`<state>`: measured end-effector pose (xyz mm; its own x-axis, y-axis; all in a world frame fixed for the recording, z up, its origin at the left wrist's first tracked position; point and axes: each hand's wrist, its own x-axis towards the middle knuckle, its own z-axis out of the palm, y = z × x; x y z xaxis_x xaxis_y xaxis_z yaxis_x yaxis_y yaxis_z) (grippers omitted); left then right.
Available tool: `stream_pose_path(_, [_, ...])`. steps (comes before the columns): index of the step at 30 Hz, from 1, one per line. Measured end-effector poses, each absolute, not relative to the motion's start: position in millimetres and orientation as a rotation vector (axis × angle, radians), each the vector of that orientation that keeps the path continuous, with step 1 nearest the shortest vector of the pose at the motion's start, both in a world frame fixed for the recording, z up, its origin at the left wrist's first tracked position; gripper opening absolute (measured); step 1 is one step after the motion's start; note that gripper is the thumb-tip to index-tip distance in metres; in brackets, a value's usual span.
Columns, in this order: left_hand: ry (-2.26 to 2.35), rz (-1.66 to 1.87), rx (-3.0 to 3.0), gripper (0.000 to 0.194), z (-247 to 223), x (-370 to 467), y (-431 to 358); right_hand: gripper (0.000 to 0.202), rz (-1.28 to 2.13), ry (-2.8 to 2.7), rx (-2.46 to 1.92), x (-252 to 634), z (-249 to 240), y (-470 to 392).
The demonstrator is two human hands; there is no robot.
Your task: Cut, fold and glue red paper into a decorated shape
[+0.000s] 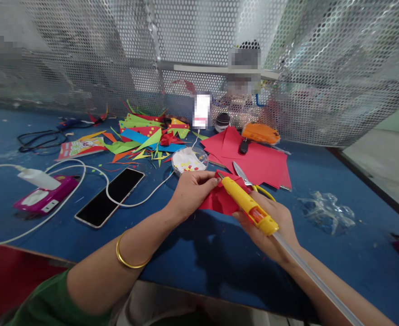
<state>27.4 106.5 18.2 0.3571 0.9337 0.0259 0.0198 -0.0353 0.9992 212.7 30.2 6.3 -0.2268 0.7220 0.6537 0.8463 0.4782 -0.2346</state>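
Note:
My left hand (192,194) pinches the upper left edge of a folded red paper piece (221,199) just above the blue table. In my right hand (270,219) is a yellow hot glue gun (240,197), with a long clear glue stick (316,274) sticking out of its back. Its metal nozzle points at the paper's top edge, close to my left thumb; whether they touch I cannot tell. Scissors (242,173) with a yellow handle lie just behind, partly hidden by my right hand. Beyond them rests a stack of red paper sheets (270,165).
A clear dish (204,157) with small paper bits stands behind my left hand. Coloured paper scraps (141,136) pile up at the back left. A phone (109,199), a white cable (145,202) and a purple power strip (45,197) lie left; crumpled clear plastic (328,212) lies right.

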Motion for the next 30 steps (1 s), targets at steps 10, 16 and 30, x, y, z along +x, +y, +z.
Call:
stream_pose_path(10, [0.923, 0.950, 1.385, 0.022, 17.3, 27.1, 105.6, 0.031, -0.251, -2.006, -1.300, 212.0, 5.2, 30.0])
stream_pose_path(16, [0.923, 0.944, 1.373, 0.021, 17.9, 27.1, 105.3, 0.028, -0.248, -1.998, -1.306, 213.1, 4.8, 30.3])
stream_pose_path(30, [0.954, 0.940, 1.395, 0.021, 18.3, 27.4, 105.6, 0.032, -0.226, -1.999, -1.304, 213.1, 5.0, 30.3])
